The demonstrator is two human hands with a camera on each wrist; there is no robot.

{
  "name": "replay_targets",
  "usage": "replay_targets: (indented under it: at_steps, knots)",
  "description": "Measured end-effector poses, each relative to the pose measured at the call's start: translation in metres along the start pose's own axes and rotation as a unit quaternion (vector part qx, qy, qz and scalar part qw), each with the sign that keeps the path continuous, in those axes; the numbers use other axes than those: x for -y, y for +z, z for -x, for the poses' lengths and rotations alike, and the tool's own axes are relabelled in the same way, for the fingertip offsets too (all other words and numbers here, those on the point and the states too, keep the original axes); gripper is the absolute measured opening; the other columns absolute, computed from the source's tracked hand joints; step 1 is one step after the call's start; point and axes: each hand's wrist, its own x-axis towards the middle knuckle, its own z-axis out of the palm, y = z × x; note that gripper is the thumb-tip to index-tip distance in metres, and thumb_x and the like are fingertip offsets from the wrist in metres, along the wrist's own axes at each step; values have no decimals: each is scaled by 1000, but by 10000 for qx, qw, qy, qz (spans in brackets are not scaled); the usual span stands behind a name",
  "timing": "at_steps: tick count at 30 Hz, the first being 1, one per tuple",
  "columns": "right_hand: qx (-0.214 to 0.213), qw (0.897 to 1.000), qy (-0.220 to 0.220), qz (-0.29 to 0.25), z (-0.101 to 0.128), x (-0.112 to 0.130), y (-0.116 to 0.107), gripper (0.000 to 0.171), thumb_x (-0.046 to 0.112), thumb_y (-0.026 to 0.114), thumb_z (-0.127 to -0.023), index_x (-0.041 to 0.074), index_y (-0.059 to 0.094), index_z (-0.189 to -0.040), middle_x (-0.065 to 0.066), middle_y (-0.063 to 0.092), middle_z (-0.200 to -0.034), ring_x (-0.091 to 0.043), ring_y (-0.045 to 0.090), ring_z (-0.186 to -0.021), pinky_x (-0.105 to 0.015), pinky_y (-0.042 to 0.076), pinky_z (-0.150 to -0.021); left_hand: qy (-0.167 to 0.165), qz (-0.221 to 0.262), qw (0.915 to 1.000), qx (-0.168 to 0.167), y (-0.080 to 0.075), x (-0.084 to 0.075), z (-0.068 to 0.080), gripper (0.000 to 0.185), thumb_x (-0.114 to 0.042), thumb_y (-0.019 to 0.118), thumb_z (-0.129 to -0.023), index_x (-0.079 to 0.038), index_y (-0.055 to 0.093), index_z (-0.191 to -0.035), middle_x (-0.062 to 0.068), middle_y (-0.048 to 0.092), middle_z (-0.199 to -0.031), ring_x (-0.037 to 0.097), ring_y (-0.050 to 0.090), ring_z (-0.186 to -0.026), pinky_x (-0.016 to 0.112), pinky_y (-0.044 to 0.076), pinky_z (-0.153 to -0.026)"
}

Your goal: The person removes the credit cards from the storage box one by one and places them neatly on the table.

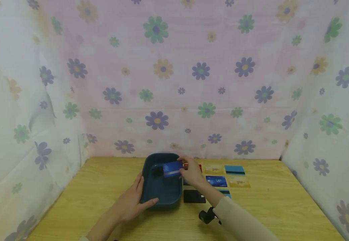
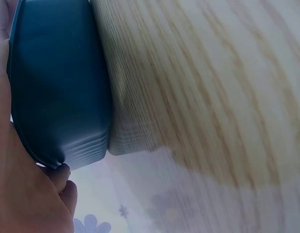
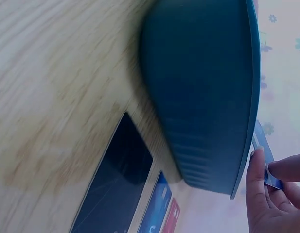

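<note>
A dark teal plastic bin [image 1: 162, 199] stands on the wooden table. My left hand [image 1: 131, 201] holds its left side, with the thumb over the near rim and the other fingers at the left edge. In the left wrist view, the fingertips [image 2: 62, 177] bend at the rim of the bin [image 2: 62, 82]. Over the bin's right part, my right hand [image 1: 192, 172] pinches a blue card [image 1: 172, 169] with a pale stripe. The right wrist view shows this card [image 3: 262, 141] between thumb and fingers, above the rim. A dark patch lies inside the bin, too dim to identify.
Right of the bin lie several cards: a black card [image 1: 194, 196], a blue VIP card [image 1: 217, 181], gold cards [image 1: 239, 182], light blue cards [image 1: 234, 170] and a red card [image 1: 199, 167]. The right forearm partly covers some. Flowered cloth [image 1: 177, 134] surrounds the table [image 1: 283, 201].
</note>
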Motion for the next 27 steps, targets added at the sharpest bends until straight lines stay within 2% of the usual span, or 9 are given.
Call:
replay_targets:
  at_steps: [5, 10, 18, 20, 24, 26, 27]
  knots:
    - [-29, 10000, 59, -48, 5, -6, -9, 43, -16, 56, -92, -3, 60, -133, -23, 51, -121, -37, 64, -72, -54, 60, -67, 51, -91, 9999, -17, -1, 0, 0, 119, -83, 50, -88, 4, 14, -162, 23, 7, -169, 47, 31, -148, 60, 36, -113]
    - [-34, 9999, 53, -78, 9, -10, -19, 43, -16, 55, -93, -1, 60, -133, -26, 53, -123, -47, 65, -80, -56, 59, -68, 41, -95, 9999, -13, 0, 1, 0, 120, -83, 49, -88, 3, 13, -162, 23, 7, -170, 47, 31, -148, 60, 36, -113]
    - [-74, 9998, 164, -55, 18, -18, -32, 40, -14, 58, -95, 2, 62, -132, -24, 56, -126, -37, 67, -89, -51, 61, -72, 56, -111, 9999, 49, 3, 2, 0, 119, -83, 49, -88, 3, 14, -162, 21, 7, -170, 46, 29, -149, 60, 35, -114]
    - [-111, 9995, 243, -160, 20, -20, -36, 41, -14, 58, -95, 2, 62, -133, -24, 55, -127, -36, 66, -86, -51, 61, -73, 86, -113, 9999, 30, 3, 2, 1, 119, -83, 50, -88, 4, 14, -162, 22, 7, -170, 46, 30, -149, 61, 35, -114]
    - [-205, 9987, 350, -300, 23, -21, -44, 43, -16, 58, -94, 1, 62, -133, -21, 51, -118, -28, 63, -73, -50, 61, -71, 63, -62, 10000, 29, 2, 2, 1, 119, -82, 50, -88, 4, 13, -162, 22, 6, -170, 47, 29, -149, 61, 35, -114]
    - [-255, 9984, 383, -314, 24, -22, -49, 42, -15, 59, -94, 2, 62, -132, -19, 50, -113, -29, 64, -72, -49, 61, -70, 26, -40, 10000, 34, 1, 3, 0, 120, -83, 50, -88, 3, 12, -162, 21, 5, -170, 46, 29, -149, 60, 34, -115]
    - [-288, 9985, 367, -275, 25, -22, -52, 41, -15, 59, -94, 2, 63, -131, -19, 50, -111, -32, 66, -72, -48, 61, -65, 6, -27, 10000, 37, 1, 3, 0, 120, -83, 50, -87, 2, 11, -162, 21, 5, -170, 46, 28, -149, 60, 34, -115]
